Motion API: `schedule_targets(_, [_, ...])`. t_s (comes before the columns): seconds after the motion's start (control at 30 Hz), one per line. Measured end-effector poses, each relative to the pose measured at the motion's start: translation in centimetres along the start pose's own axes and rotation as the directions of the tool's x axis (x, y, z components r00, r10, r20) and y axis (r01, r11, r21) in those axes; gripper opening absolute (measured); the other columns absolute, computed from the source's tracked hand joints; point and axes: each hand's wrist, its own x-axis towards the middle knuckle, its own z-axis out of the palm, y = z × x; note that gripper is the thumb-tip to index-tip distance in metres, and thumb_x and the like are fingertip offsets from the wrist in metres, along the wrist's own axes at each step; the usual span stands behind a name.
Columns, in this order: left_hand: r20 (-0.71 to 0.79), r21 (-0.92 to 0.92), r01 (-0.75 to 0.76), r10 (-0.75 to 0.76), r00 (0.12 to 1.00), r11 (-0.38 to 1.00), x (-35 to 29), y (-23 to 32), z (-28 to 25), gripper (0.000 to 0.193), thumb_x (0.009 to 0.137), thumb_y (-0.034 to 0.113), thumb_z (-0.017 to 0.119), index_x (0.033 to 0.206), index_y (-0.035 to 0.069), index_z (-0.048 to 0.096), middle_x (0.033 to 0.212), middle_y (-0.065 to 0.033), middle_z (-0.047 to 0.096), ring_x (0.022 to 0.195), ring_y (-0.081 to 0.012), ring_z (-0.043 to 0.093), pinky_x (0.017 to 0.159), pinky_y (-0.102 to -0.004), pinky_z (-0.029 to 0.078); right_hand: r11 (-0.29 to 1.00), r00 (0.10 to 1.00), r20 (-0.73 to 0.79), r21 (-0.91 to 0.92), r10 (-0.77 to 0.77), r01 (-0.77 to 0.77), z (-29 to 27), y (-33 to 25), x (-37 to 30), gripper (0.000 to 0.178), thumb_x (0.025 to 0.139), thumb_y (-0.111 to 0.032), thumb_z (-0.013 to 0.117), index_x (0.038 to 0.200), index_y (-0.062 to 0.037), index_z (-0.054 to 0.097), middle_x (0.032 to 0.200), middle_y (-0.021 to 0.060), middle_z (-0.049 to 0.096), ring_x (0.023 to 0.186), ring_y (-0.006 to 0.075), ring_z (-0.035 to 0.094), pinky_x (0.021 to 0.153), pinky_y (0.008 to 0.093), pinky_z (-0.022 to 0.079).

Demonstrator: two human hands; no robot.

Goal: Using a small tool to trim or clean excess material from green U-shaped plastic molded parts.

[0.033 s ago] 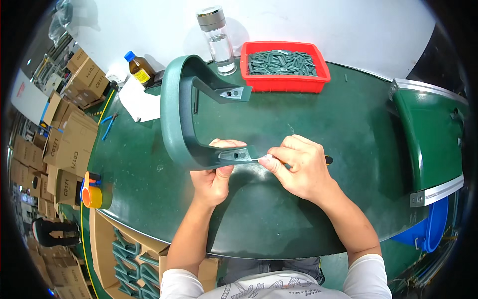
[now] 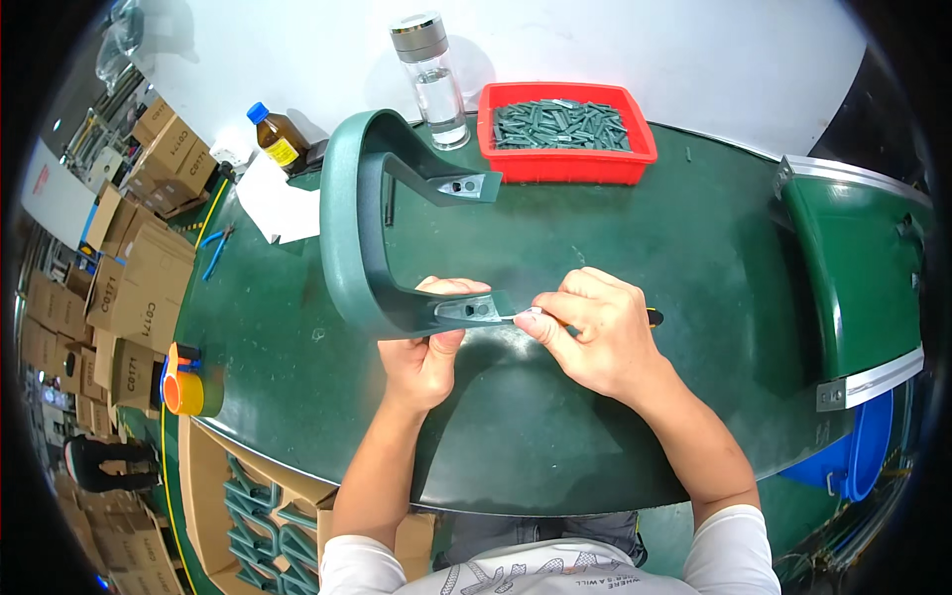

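A U-shaped green plastic armrest [image 2: 345, 218] is held above the table, its two ends pointing right. Each end carries a recessed plate with small holes. My left hand [image 2: 421, 362] is closed around the lower arm near its end, thumb below and fingers behind. In my closed right hand [image 2: 595, 327] is a slim tool [image 2: 654, 317]; its dark butt sticks out on the right side of the hand. Its thin pale tip meets the edge of the armrest's lower end, between thumb and forefinger. The fingers hide most of the tool, so its exact kind is unclear.
Behind stand a red tray [image 2: 645, 164] of small green strips, a glass bottle [image 2: 441, 99] and a brown bottle [image 2: 285, 139]. Blue pliers [image 2: 217, 253] and an orange tape roll [image 2: 183, 393] lie left. A curved green panel [image 2: 863, 278] is at right. A carton [image 2: 203, 476] holds similar green parts.
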Motion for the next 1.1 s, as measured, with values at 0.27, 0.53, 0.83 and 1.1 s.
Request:
schedule_targets(0.27, [-0.009, -0.14, 0.139, -0.142, 0.99, 0.98, -0.3, 0.5, 0.6, 0.031, 0.09, 0.025, 0.061, 0.101, -0.004, 0.058, 0.098, -0.016, 0.063, 0.089, -0.0223, 0.061, 0.075, -0.0314, 0.048, 1.0, 1.0, -0.028, 0.003, 0.005, -0.005, -0.3, 0.3, 0.2, 0.019, 0.075, -0.02, 0.073, 0.074, -0.0022, 0.068, 0.057, 0.0047, 0.05, 0.052, 0.0183, 0.047, 0.048, 0.0318, 0.038])
schedule_targets(0.53, [0.019, -0.159, 0.063, -0.061, 0.998, 0.985, -0.2, -0.2, 1.0, 0.03, 0.088, 0.019, 0.064, 0.112, 0.002, 0.056, 0.106, -0.0198, 0.061, 0.076, -0.0131, 0.055, 0.06, -0.0239, 0.044, 0.815, 0.954, 0.14, 0.496, 0.266, -0.3, 0.1, -0.1, 0.1, 0.023, 0.083, -0.02, 0.069, 0.083, 0.0028, 0.066, 0.068, 0.0078, 0.055, 0.058, 0.0143, 0.05, 0.053, 0.0278, 0.041])
schedule_targets(0.83, [0.383, -0.578, 0.615, -0.488, 0.784, 0.536, -0.5, 0.0, 1.5, 0.071, 0.083, 0.029, 0.069, 0.135, -0.006, 0.035, 0.109, -0.0192, 0.06, 0.092, -0.0284, 0.065, 0.074, -0.0389, 0.056, 0.768, 0.972, 0.138, 0.596, 0.192, -0.236, 0.1, 0.0, -0.3, 0.012, 0.085, -0.008, 0.064, 0.091, 0.0032, 0.065, 0.075, 0.0084, 0.06, 0.06, 0.0141, 0.06, 0.055, 0.0263, 0.048])
schedule_targets(1.1, [-0.007, -0.609, 0.423, -0.538, 0.843, 0.671, -0.6, -0.1, 1.5, 0.05, 0.078, 0.017, 0.076, 0.116, -0.003, 0.049, 0.094, -0.0155, 0.066, 0.083, -0.0244, 0.066, 0.077, -0.034, 0.054, 0.953, 0.968, 0.119, 0.186, 0.219, -0.239, 0.1, -0.5, -0.2, 0.044, 0.091, -0.039, 0.055, 0.111, 0.0002, 0.057, 0.077, 0.0164, 0.061, 0.068, 0.0299, 0.062, 0.062, 0.0382, 0.049])
